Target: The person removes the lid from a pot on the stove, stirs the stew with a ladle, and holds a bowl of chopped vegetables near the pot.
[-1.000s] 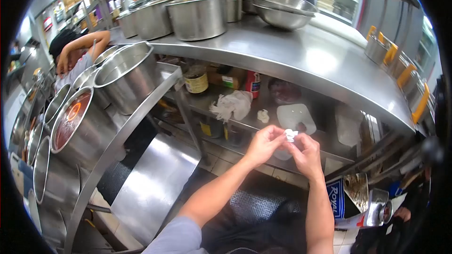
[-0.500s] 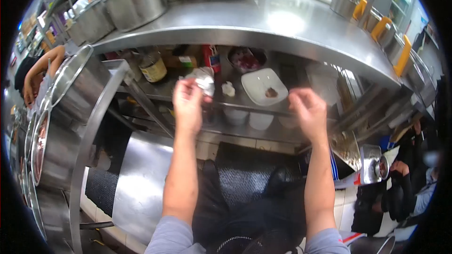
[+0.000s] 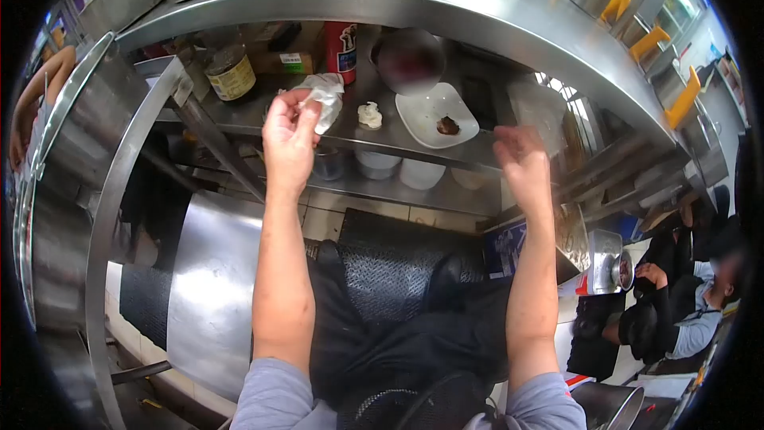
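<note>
My left hand [image 3: 288, 143] is closed, pinching a crumpled whitish tissue-like sheet [image 3: 328, 102] between thumb and fingers above the under-shelf. Whether the sheet is paper or thin plastic I cannot tell. My right hand [image 3: 525, 163] hovers right of a white square dish [image 3: 415, 115]; its fingers are loosely bent and slightly apart, a little blurred, with nothing seen in them. A small brown lump [image 3: 448, 126] lies in the dish. Between the dish and my left hand sits a crumpled white wad [image 3: 369, 115] on the shelf.
Behind the dish stands a bowl [image 3: 410, 60] with dark red contents. A red bottle [image 3: 341, 52] and a labelled jar [image 3: 230, 72] stand at the back. The steel counter [image 3: 342, 12] overhangs the shelf. At right, another person [image 3: 688, 310] sits near a container.
The view has shifted, so the shelf and dish appear higher and further left. My left hand still grips the sheet. My right hand's fingers look looser than before.
</note>
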`<state>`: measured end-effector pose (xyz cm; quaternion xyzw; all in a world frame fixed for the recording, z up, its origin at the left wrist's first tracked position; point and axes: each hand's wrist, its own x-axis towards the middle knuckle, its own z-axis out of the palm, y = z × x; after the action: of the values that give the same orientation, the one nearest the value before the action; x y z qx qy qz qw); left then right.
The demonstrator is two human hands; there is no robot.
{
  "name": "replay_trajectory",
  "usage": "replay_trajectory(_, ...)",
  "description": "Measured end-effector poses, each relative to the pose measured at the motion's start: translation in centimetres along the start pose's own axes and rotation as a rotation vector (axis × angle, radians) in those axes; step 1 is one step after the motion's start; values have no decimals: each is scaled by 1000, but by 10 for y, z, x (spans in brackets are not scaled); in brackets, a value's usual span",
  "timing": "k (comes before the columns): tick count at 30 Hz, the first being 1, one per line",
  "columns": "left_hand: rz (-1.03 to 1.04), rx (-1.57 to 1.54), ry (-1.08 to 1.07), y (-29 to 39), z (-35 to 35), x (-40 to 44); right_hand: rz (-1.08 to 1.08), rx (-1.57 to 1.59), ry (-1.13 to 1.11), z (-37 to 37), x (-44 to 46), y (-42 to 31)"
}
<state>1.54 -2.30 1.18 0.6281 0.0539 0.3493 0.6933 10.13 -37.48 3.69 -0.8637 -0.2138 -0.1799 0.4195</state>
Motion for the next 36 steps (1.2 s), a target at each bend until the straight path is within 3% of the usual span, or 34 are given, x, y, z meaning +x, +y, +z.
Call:
replay_trajectory(4, 58, 111, -7, -16, 5, 4, 39, -36, -83, 17, 10, 4)
replay_trajectory(10, 92, 251, 15, -18, 9, 7, -128, -511, -295, 47, 59, 16)
replay_trajectory(12, 79, 243, 12, -21, 7, 8, -73, -629, -481, 53, 72, 3)
replay_trajectory(21, 61, 230, 15, -15, -6, 11, 2, -893, -757, 84, 102, 0)
replay_trajectory(36, 64, 237, 21, -17, -12, 14, 64, -761, -721, 95, 102, 16)
